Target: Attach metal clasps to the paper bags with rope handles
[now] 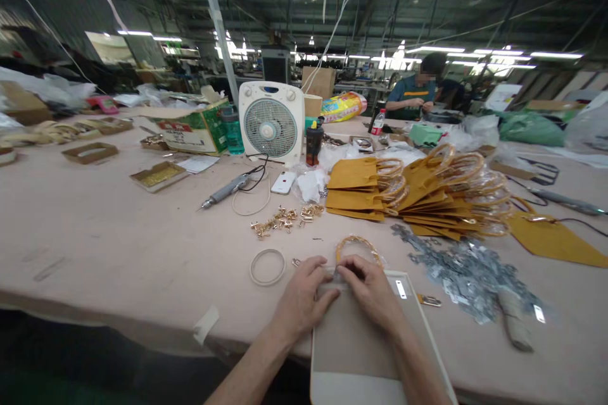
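A flat beige bag panel [349, 345] with pale edges lies before me at the table's front. A yellow-orange handle loop [360, 240] sticks out beyond its far edge. My left hand [304, 296] rests at the panel's far left, thumb and forefinger apart. Close beside it, my right hand [369, 291] bends over the same edge, its thumb and fingertips closed together near the handle's base. Whatever is between them is too small and hidden to make out. A shiny metal plate [401, 289] sits at the panel's far right corner. Another metal piece [430, 300] lies beyond the right edge.
Yellow bags [427, 193] with wrapped handles are piled at the back right. Thin metal plates [468, 272] lie heaped at right. Ahead are gold fittings [285, 219], a tape roll [267, 267], an electric screwdriver [225, 192], a phone [284, 183] and a fan [272, 121]. A person [412, 93] sits farther back.
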Demonstrator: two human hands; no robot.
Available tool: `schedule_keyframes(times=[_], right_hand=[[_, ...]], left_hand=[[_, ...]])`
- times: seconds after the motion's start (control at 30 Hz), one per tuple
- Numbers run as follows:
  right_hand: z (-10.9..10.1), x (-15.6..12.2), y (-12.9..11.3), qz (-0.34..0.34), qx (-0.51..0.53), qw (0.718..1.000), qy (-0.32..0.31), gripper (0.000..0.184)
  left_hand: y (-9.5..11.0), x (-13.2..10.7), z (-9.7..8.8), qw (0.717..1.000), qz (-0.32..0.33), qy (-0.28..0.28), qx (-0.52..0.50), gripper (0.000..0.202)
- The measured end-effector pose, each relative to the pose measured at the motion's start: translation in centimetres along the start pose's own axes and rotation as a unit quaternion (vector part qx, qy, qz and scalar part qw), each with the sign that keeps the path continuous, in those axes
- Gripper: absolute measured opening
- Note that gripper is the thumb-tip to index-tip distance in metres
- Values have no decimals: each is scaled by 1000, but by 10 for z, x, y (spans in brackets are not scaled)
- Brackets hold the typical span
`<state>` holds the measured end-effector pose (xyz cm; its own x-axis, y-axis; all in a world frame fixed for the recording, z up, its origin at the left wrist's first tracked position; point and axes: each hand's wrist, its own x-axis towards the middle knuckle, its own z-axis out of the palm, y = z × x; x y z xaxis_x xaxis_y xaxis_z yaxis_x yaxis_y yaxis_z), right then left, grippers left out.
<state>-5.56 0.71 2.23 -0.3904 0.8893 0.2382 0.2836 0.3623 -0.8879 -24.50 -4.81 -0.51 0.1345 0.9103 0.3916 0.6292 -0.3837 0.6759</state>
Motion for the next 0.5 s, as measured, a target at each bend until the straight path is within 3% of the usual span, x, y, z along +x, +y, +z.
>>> schedule_keyframes(times=[0.1, 0.17, 0.33, 0.5], right_hand=[[-1, -4, 5, -9, 3, 1000, 2, 15], [-2, -7, 6, -10, 0, 1000, -8, 13], [2, -8, 7, -9, -36, 999, -32, 15], [12, -5, 10, -15, -104, 994, -5, 17]], left_hand=[[-3, 0, 1, 1000, -9, -13, -4, 49], [-5, 0, 2, 1000, -11, -12, -12, 55], [-6, 2, 3, 999, -10, 3, -37, 50], [-4, 2, 3, 999, -4, 8, -43, 43]])
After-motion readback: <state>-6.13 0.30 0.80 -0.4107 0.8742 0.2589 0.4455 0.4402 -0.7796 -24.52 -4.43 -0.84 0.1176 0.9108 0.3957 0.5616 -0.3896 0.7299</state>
